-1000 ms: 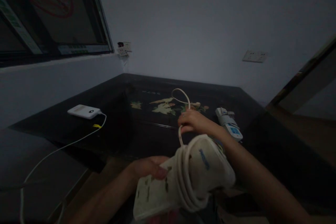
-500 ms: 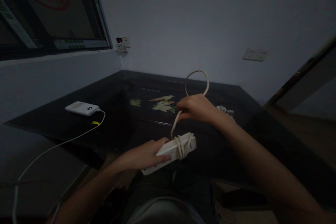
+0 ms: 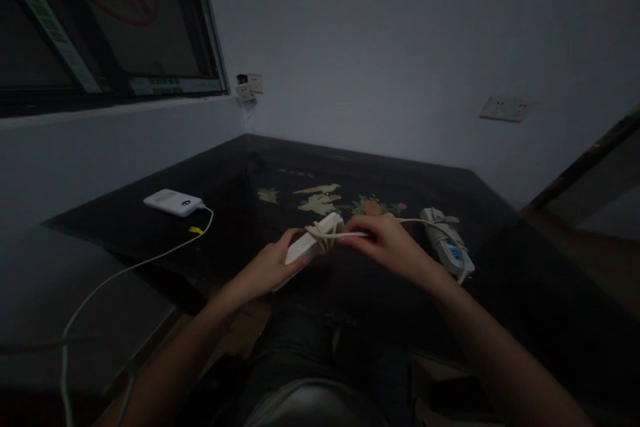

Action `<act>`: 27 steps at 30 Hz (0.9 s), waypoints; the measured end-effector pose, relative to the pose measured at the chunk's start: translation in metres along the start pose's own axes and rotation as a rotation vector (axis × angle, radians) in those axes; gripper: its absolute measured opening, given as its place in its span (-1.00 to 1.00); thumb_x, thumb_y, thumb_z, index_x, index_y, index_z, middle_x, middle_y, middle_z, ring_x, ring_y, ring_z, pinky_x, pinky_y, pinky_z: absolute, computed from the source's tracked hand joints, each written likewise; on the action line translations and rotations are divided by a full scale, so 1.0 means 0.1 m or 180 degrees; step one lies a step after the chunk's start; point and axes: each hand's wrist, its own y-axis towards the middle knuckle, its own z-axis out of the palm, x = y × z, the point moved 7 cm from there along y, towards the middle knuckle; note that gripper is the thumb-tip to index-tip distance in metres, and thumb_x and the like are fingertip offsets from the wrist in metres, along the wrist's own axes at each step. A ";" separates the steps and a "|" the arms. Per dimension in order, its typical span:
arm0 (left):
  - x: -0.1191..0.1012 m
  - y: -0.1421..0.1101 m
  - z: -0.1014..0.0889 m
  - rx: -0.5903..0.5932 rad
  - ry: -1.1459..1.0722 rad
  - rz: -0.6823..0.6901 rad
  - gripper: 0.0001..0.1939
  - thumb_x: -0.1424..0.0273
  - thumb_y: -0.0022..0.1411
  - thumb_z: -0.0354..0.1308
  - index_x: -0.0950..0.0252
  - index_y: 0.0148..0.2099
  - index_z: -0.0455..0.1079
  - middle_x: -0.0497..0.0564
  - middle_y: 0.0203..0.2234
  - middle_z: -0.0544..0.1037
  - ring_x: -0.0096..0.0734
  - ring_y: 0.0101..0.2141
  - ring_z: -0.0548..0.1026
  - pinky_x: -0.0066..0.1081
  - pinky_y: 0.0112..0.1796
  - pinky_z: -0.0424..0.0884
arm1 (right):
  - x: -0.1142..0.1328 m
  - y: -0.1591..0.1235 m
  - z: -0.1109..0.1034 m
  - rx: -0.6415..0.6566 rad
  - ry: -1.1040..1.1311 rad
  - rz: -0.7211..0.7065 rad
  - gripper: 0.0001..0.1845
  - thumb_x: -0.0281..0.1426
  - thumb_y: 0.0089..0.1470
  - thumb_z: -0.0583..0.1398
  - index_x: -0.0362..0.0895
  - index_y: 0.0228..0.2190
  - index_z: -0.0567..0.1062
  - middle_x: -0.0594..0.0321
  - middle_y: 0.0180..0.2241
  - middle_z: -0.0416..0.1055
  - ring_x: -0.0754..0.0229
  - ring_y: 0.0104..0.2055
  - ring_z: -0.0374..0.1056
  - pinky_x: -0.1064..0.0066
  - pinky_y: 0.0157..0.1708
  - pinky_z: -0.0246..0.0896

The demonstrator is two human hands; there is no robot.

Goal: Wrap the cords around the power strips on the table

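Observation:
My left hand (image 3: pixel 277 260) is closed round the near end of a white power strip (image 3: pixel 299 248), which it holds tilted above the dark table. Several turns of a cream cord (image 3: pixel 325 238) are wound about the strip's far end. My right hand (image 3: pixel 381 240) pinches that cord just right of the strip, and the stretch between them looks taut. Past my right hand the loose cord curves over a second white power strip (image 3: pixel 453 250), which lies on the table with its own cord bundled round it. The cord's far end cannot be made out.
A white power bank (image 3: pixel 174 202) with a thin white cable (image 3: pixel 135 267) lies on the left of the dark table (image 3: pixel 220 177). Near it is a small yellow tag (image 3: pixel 197 231). Wall sockets (image 3: pixel 504 109) sit behind, and a window (image 3: pixel 150 27) is at the left.
My right hand has drawn the cord down and across the strip to the right. The strip has turned and risen in my left hand. The second strip now shows more fully.

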 end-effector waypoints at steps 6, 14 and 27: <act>0.03 -0.03 -0.16 -0.0347 -0.0041 0.0013 -0.33 0.20 0.19 0.06 0.24 0.29 -0.02 0.18 -0.08 0.50 -0.11 -0.18 0.52 -0.25 -0.18 0.38 | -0.06 -0.17 0.29 0.0042 0.0639 0.0346 -0.70 -0.27 0.20 0.09 -0.19 -0.39 0.52 0.27 -0.50 0.44 0.29 -0.47 0.28 0.50 -0.48 0.05; -0.03 -0.11 -0.27 -0.0682 -0.0139 0.0065 -0.32 0.28 0.15 0.11 0.16 0.27 -0.06 0.12 -0.10 0.48 -0.17 -0.18 0.52 -0.20 -0.14 0.36 | -0.10 -0.30 0.55 -0.0195 0.1065 0.0455 -0.71 -0.28 0.21 0.06 -0.16 -0.37 0.51 0.27 -0.46 0.46 0.26 -0.43 0.32 0.50 -0.45 0.09; -0.21 -0.22 -0.18 -0.0678 0.0344 0.0627 -0.33 0.46 0.11 0.08 0.09 0.27 0.02 0.06 0.12 0.36 -0.20 0.04 0.40 -0.20 0.03 0.31 | 0.03 -0.41 0.55 0.0188 0.1438 0.0456 -0.49 -0.40 0.16 0.12 -0.09 0.14 0.23 0.42 -0.53 0.20 0.37 -0.55 0.09 0.56 -0.56 -0.03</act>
